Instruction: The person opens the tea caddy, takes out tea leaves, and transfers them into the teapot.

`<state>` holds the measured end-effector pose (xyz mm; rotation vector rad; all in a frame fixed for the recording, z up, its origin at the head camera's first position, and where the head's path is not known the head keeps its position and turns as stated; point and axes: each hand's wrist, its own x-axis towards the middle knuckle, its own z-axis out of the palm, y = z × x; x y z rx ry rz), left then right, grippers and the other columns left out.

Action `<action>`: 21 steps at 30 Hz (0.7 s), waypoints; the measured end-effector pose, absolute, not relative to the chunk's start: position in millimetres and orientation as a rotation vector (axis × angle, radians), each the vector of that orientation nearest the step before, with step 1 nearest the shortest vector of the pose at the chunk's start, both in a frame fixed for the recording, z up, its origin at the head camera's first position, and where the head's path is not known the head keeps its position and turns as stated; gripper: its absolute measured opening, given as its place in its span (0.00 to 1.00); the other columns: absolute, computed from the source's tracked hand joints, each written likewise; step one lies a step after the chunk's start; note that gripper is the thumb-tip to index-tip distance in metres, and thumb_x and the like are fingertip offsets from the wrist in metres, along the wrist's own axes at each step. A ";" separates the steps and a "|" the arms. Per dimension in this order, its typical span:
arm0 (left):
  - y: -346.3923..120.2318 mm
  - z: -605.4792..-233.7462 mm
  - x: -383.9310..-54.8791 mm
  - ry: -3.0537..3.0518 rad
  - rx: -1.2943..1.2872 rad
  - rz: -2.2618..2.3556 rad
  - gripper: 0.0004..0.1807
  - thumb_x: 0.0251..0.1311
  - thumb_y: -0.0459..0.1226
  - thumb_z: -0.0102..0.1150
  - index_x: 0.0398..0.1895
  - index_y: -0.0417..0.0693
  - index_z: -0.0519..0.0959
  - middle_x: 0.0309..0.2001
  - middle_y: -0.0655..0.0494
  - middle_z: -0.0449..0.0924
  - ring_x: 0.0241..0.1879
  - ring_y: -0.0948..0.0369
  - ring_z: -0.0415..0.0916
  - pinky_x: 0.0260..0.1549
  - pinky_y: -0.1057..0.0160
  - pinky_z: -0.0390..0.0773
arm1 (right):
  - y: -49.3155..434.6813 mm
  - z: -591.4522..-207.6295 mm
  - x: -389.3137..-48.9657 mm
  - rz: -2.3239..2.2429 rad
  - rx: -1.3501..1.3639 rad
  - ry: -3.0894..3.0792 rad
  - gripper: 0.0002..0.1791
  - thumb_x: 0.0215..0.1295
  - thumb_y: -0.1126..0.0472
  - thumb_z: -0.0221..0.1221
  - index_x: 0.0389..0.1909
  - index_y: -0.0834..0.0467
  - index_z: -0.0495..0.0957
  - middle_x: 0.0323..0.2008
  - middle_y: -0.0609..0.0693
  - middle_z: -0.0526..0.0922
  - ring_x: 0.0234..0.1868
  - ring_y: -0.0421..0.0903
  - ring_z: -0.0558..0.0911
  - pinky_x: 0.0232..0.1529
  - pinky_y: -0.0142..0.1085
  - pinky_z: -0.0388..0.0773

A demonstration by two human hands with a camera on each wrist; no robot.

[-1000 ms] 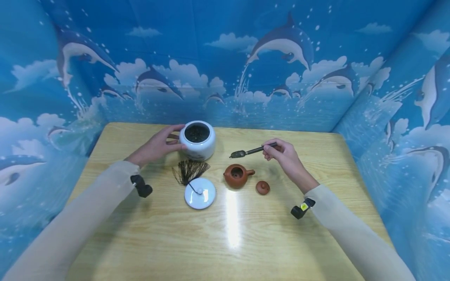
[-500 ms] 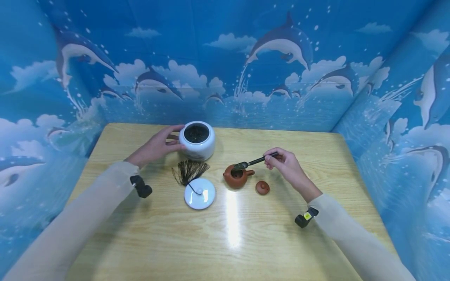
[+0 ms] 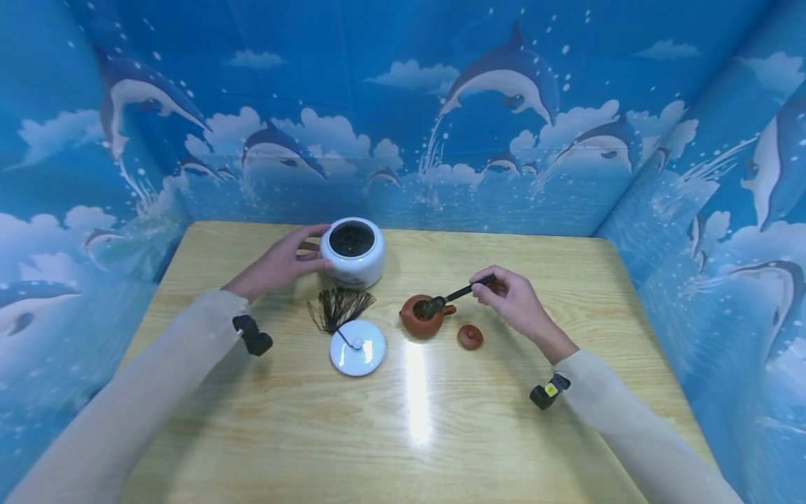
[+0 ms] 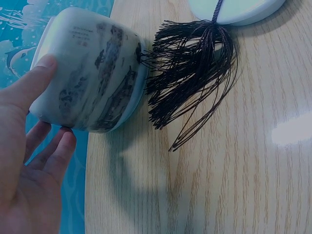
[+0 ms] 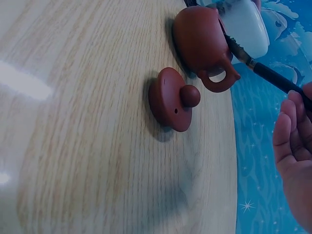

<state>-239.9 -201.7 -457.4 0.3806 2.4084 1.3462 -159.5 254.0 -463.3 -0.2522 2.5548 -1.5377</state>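
My left hand [image 3: 286,259] holds the side of a white porcelain jar [image 3: 368,269], thumb on its near side and other fingers around the back. Dark tea leaves lie in the jar's open mouth; a faint landscape decorates its wall [image 4: 92,73]. My right hand [image 3: 510,297] pinches the black handle of a small tea scoop [image 3: 466,290]. The scoop's head dips into the open top of a reddish-brown clay teapot [image 3: 418,327]. In the right wrist view, dark leaves cling to the scoop head [image 5: 239,50] at the teapot's mouth [image 5: 220,22].
The teapot's clay lid [image 3: 470,337] lies right of the pot, knob up. A white jar lid [image 3: 359,357] with a dark tassel [image 3: 343,306] lies in front of the jar. Blue dolphin-print cloth [image 3: 403,105] walls the wooden table [image 3: 315,434] at the back and sides.
My right hand has brought the tea scoop down and toward me, from above and behind the teapot into its opening. The scoop head has turned. My left hand stays on the jar.
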 end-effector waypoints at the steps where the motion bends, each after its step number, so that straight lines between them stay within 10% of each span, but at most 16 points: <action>1: -201.6 -457.1 -239.8 2.409 0.380 1.350 0.49 0.70 0.50 0.73 0.88 0.59 0.57 0.88 0.48 0.55 0.79 0.39 0.68 0.76 0.36 0.75 | 253.1 -463.2 -159.0 -1.536 -0.261 2.557 0.15 0.81 0.58 0.64 0.57 0.65 0.83 0.47 0.65 0.88 0.46 0.60 0.88 0.44 0.42 0.90; 21: -200.7 -456.6 -238.6 2.410 0.367 1.335 0.49 0.70 0.52 0.73 0.89 0.60 0.57 0.88 0.48 0.55 0.79 0.39 0.68 0.76 0.36 0.75 | 236.2 -451.6 -150.3 -1.342 -0.668 2.800 0.10 0.76 0.62 0.68 0.53 0.60 0.86 0.42 0.48 0.89 0.39 0.41 0.85 0.40 0.30 0.84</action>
